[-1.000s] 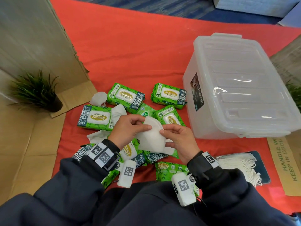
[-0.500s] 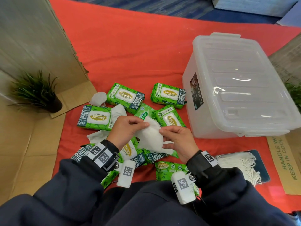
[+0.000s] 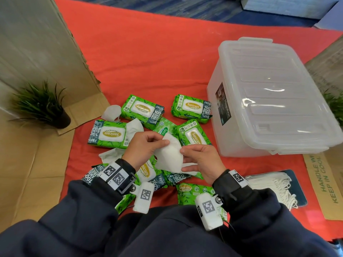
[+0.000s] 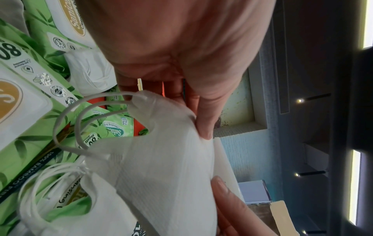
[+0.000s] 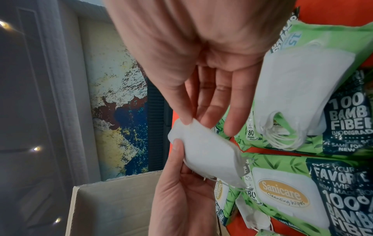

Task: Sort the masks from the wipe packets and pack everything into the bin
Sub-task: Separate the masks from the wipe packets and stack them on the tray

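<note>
Centre frame: left hand point(image 3: 143, 149) and right hand point(image 3: 202, 160) each pinch folded white fabric mask point(image 3: 169, 156), above green wipe packets point(image 3: 108, 134).

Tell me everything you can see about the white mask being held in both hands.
The white mask is a folded, soft fabric-like piece with a fine ribbed weave and thin white ear loops hanging off one end. It is held up above the pile of green wipe packets, pinched at its upper edge by the left hand and the right hand, touching nothing else.
</note>
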`<move>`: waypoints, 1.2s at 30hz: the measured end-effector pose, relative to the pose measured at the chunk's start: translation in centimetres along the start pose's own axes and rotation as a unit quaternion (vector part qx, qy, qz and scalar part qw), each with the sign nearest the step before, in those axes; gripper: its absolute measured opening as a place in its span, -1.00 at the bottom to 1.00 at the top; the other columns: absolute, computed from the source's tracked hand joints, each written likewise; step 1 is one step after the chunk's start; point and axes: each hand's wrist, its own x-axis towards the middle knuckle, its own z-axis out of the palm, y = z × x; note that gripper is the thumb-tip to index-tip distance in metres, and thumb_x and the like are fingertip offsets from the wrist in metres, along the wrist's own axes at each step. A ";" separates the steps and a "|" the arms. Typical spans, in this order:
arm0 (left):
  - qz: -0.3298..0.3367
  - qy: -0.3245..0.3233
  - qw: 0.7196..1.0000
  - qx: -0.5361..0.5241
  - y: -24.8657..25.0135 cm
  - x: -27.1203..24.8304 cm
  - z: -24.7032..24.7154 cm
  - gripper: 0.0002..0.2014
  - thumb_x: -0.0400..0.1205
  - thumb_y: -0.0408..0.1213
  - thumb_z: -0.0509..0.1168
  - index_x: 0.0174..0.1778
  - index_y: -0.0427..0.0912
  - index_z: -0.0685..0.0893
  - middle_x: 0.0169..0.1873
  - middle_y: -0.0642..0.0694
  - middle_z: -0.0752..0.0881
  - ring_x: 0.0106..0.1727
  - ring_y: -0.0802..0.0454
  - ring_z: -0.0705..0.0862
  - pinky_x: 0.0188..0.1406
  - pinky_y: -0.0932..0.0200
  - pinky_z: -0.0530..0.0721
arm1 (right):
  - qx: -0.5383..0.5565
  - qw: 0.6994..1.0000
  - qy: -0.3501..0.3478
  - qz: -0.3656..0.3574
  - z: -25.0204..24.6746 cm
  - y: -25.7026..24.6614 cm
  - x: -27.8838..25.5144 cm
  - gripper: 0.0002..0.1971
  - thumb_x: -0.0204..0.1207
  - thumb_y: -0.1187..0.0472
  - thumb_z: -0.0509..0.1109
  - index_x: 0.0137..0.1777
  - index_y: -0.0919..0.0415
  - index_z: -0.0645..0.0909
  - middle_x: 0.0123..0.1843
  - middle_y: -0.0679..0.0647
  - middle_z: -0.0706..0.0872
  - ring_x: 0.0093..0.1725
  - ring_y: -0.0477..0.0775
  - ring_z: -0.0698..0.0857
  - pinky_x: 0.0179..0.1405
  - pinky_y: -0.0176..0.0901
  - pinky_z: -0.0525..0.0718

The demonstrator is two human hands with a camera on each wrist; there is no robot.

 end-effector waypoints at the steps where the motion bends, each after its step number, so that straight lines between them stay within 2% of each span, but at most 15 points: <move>1: 0.000 0.000 1.000 0.000 0.0 0.0 0.0 -0.90 0.51 -0.33 0.62 -0.25 -0.18 0.82 -0.36 0.10 0.71 -0.28 0.21 0.62 -0.24 0.42 0.54 | -0.001 1.000 -0.004 0.003 0.0 0.0 0.0 -0.81 0.55 0.35 0.57 0.09 0.46 0.79 -0.18 0.25 0.82 -0.24 0.14 0.80 -0.41 -0.01 0.84; 5: 0.003 -0.026 0.999 0.030 -0.1 -0.1 0.1 -0.89 0.54 -0.28 0.60 -0.20 -0.18 0.81 -0.33 -0.01 0.69 -0.29 0.17 0.59 -0.27 0.38 0.52 | -0.005 1.000 -0.010 0.005 -0.4 0.2 0.2 -0.84 0.58 0.37 0.54 0.09 0.46 0.77 -0.18 0.23 0.83 -0.25 0.14 0.82 -0.46 -0.04 0.83; 7: -0.005 -0.088 0.991 0.096 -0.4 0.1 -0.3 -0.83 0.56 -0.18 0.60 -0.13 -0.20 0.81 -0.28 -0.11 0.76 -0.25 0.11 0.66 -0.24 0.28 0.57 | -0.012 1.000 0.004 0.003 -0.9 0.6 0.5 -0.86 0.58 0.36 0.54 0.07 0.43 0.77 -0.15 0.22 0.83 -0.23 0.15 0.82 -0.47 -0.03 0.82; 9: -0.019 -0.175 0.962 0.210 -1.3 0.4 -0.8 -0.71 0.50 -0.03 0.62 -0.14 -0.19 0.81 -0.22 -0.20 0.82 -0.22 0.04 0.73 -0.19 0.13 0.59 | -0.023 0.999 0.033 0.006 -2.0 1.4 1.2 -0.90 0.57 0.35 0.55 0.03 0.38 0.79 -0.11 0.20 0.83 -0.18 0.15 0.82 -0.45 -0.01 0.82; 10: -0.033 -0.208 0.943 0.259 -1.9 0.5 -0.9 -0.68 0.46 0.02 0.63 -0.17 -0.18 0.80 -0.26 -0.20 0.81 -0.25 0.03 0.72 -0.21 0.11 0.57 | -0.029 0.998 0.051 0.013 -2.8 1.9 1.6 -0.93 0.56 0.35 0.56 0.00 0.34 0.79 -0.10 0.20 0.82 -0.17 0.15 0.80 -0.43 0.02 0.84; 12: -0.059 -0.233 0.920 0.309 -2.8 0.7 -0.6 -0.76 0.44 -0.07 0.66 -0.25 -0.14 0.80 -0.40 -0.06 0.76 -0.36 0.10 0.66 -0.26 0.17 0.51 | -0.040 0.995 0.079 0.037 -4.6 3.0 2.2 -0.94 0.53 0.37 0.58 -0.03 0.32 0.79 -0.12 0.23 0.80 -0.17 0.16 0.77 -0.38 0.04 0.85; 14: -0.073 -0.221 0.917 0.323 -3.4 0.6 0.1 -0.86 0.46 -0.20 0.66 -0.26 -0.07 0.82 -0.45 0.10 0.75 -0.43 0.21 0.65 -0.33 0.26 0.51 | -0.058 0.992 0.084 0.074 -6.1 4.4 2.4 -0.90 0.51 0.40 0.58 0.00 0.36 0.78 -0.13 0.28 0.78 -0.22 0.15 0.76 -0.39 0.03 0.85; 16: -0.097 -0.196 0.925 0.311 -3.9 0.4 0.9 -0.87 0.47 -0.25 0.66 -0.18 -0.09 0.83 -0.39 0.11 0.77 -0.41 0.26 0.69 -0.35 0.30 0.61 | -0.066 0.988 0.092 0.101 -7.2 5.9 2.4 -0.86 0.50 0.43 0.58 0.03 0.38 0.77 -0.15 0.26 0.80 -0.31 0.10 0.76 -0.45 -0.02 0.83; 17: -0.109 -0.186 0.928 0.303 -4.3 0.3 1.3 -0.86 0.47 -0.26 0.66 -0.15 -0.11 0.83 -0.35 0.07 0.79 -0.35 0.21 0.74 -0.28 0.24 0.71 | -0.064 0.987 0.102 0.107 -7.6 6.5 2.3 -0.85 0.49 0.42 0.59 0.04 0.37 0.77 -0.19 0.23 0.81 -0.35 0.07 0.75 -0.48 -0.05 0.82; 19: -0.127 -0.164 0.936 0.283 -5.0 0.3 1.7 -0.85 0.46 -0.27 0.67 -0.15 -0.10 0.84 -0.33 -0.01 0.80 -0.24 0.02 0.81 -0.08 -0.03 0.84 | -0.052 0.986 0.124 0.102 -8.1 7.3 2.5 -0.86 0.48 0.40 0.60 0.02 0.33 0.78 -0.25 0.19 0.79 -0.38 0.03 0.73 -0.49 -0.09 0.80; 21: -0.129 -0.138 0.947 0.260 -5.2 0.5 2.0 -0.85 0.45 -0.28 0.67 -0.17 -0.10 0.84 -0.36 -0.03 0.80 -0.25 -0.05 0.82 -0.09 -0.09 0.86 | -0.044 0.985 0.148 0.083 -8.1 7.4 2.7 -0.88 0.48 0.37 0.61 -0.01 0.30 0.79 -0.34 0.16 0.76 -0.43 -0.01 0.69 -0.50 -0.13 0.77; 25: -0.119 -0.095 0.965 0.212 -4.8 1.3 2.4 -0.88 0.49 -0.36 0.63 -0.14 -0.14 0.85 -0.33 -0.12 0.83 -0.37 0.04 0.78 -0.26 -0.05 0.87 | -0.047 0.981 0.180 0.048 -7.8 6.7 3.9 -0.93 0.49 0.39 0.60 -0.10 0.27 0.78 -0.42 0.11 0.73 -0.49 -0.02 0.62 -0.58 -0.23 0.62; 29: -0.126 -0.072 0.972 0.183 -4.6 1.8 2.7 -0.91 0.53 -0.40 0.60 -0.12 -0.20 0.84 -0.25 -0.21 0.82 -0.37 0.08 0.75 -0.39 0.12 0.81 | -0.072 0.976 0.201 0.047 -7.8 6.8 5.2 -0.92 0.45 0.38 0.62 -0.11 0.25 0.79 -0.35 0.14 0.77 -0.51 -0.02 0.61 -0.57 -0.24 0.55; 36: -0.135 -0.044 0.977 0.162 -5.6 1.5 2.6 -0.92 0.53 -0.39 0.60 -0.13 -0.20 0.84 -0.26 -0.26 0.82 -0.35 0.02 0.78 -0.38 0.13 0.80 | -0.101 0.970 0.215 0.049 -7.7 7.1 6.2 -0.91 0.39 0.30 0.67 -0.18 0.18 0.81 -0.30 0.13 0.83 -0.48 0.02 0.65 -0.57 -0.22 0.55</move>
